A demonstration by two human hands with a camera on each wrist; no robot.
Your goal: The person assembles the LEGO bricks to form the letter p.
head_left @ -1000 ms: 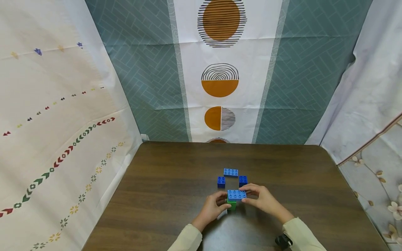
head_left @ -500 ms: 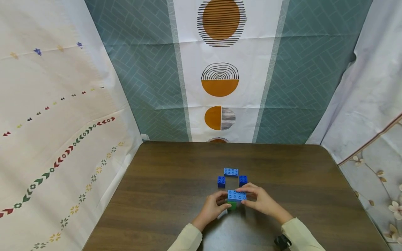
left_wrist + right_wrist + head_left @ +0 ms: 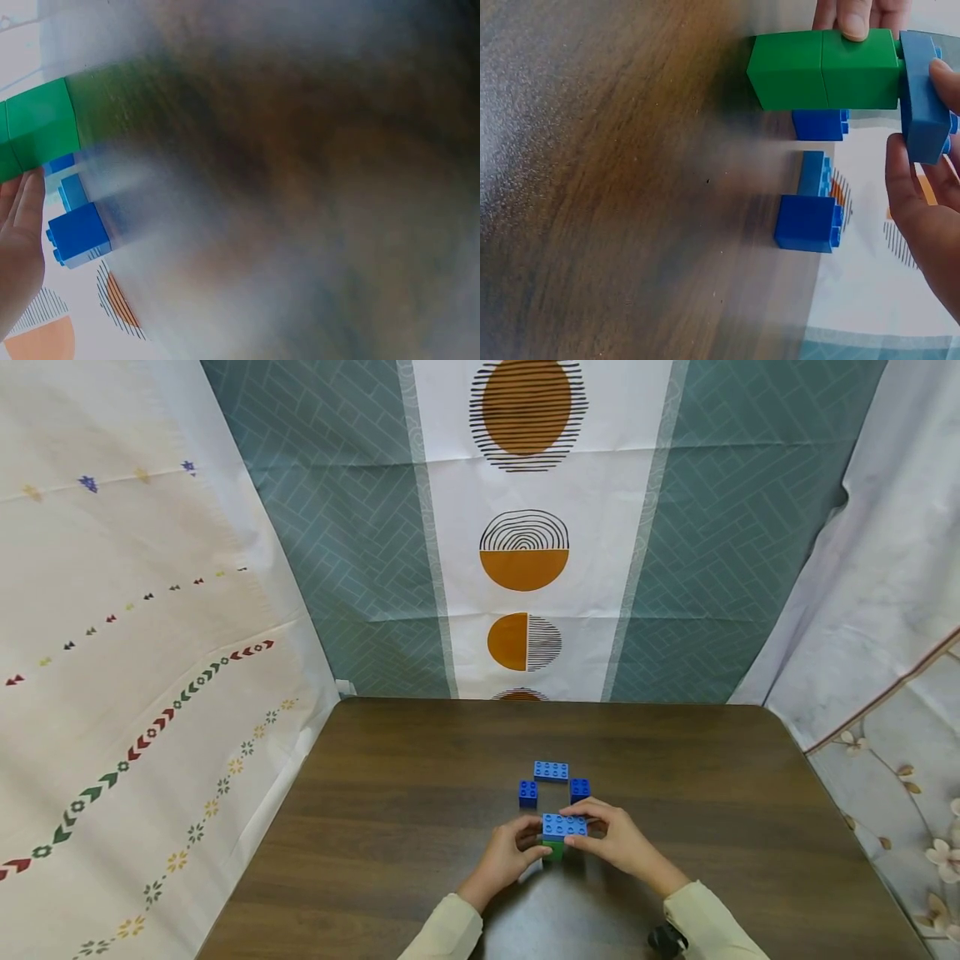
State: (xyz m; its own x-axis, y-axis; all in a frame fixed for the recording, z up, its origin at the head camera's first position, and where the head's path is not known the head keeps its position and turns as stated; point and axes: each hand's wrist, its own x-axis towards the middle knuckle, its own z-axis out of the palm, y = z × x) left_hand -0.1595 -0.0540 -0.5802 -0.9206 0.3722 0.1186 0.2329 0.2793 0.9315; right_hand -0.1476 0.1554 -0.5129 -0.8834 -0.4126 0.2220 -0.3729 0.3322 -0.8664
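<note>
Left hand [image 3: 506, 858] curling narrowly, thumb and fingers gripping green stack [image 3: 825, 71] standing on surface [image 3: 375, 827]. Right hand [image 3: 618, 839] pinching long light-blue brick [image 3: 564, 827] atop stack, free end jutting toward right hand. Beyond both hands, left dark-blue brick [image 3: 528, 793], right dark-blue brick [image 3: 580, 790] and far blue brick [image 3: 551, 771] resting on surface.

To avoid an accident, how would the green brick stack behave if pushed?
The green brick stack may tip, being tall and narrow. Its straight, flat sides suggest stiffness. The light blue brick overhanging one side could worsen tipping.
</note>
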